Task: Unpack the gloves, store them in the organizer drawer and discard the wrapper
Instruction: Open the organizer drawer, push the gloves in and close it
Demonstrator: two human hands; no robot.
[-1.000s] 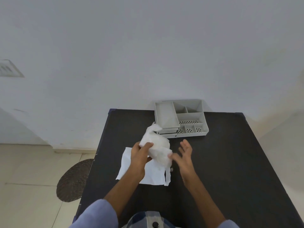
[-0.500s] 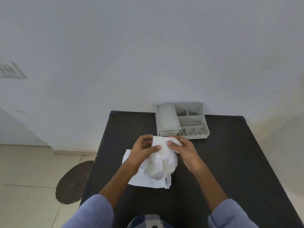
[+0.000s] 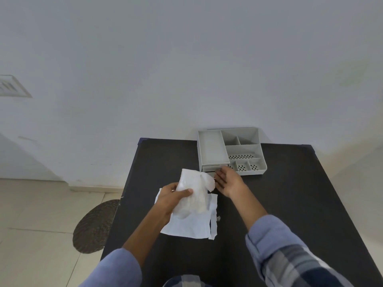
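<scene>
**Right hand leaves the gloves and goes for the drawer**

Head camera: A person at a black table (image 3: 279, 193) holds a soft white bundle of gloves (image 3: 195, 188) in the left hand (image 3: 173, 198), thumb across the front and fingers curled behind, so the bundle is pinched and lifted clear of the tabletop. Half a second earlier both hands were working the bundle together; the right hand (image 3: 229, 181) has since let go and reached forward to the organizer (image 3: 210, 149), which stands at the table's far edge against the wall. That hand is loosely spread, palm down, its fingertips (image 3: 220, 170) at the organizer's near face, where a low drawer front shows under the long left tray. Whether they have taken hold of the drawer pull cannot be told; the hand covers it. The drawer looks shut or barely started.

The wrapper (image 3: 191, 224) lies flat and torn on the table on the near side of the organizer, under and just behind the held gloves, with a loose strip along its right edge and a small scrap beside that.

By the look of it, unpacking is finished and storing has begun: the drawer must come out before the gloves go in, and the wrapper is not yet discarded.
</scene>
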